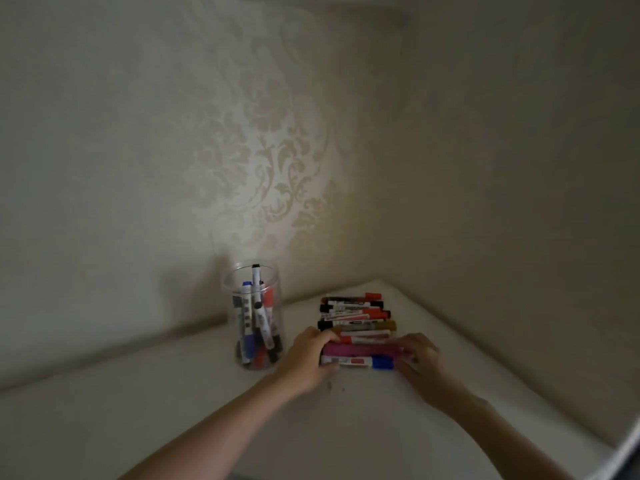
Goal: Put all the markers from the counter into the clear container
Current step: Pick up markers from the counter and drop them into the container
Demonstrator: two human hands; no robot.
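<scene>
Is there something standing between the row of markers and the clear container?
Nothing visible does. The counter between the markers and the clear container is bare; only the left hand lies near that path.

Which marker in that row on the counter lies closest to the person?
The white marker with the blue cap, at the row's near edge; the thick pink marker lies just behind it.

2 bare forearms, left hand (308,355), right hand (420,358); no sleeves.

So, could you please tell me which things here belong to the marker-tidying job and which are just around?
Job:
- markers on the counter
- clear container, some markers already inside
- left hand and right hand, at the nearest markers

Just around:
- patterned wallpaper
- nothing else loose in view
</scene>
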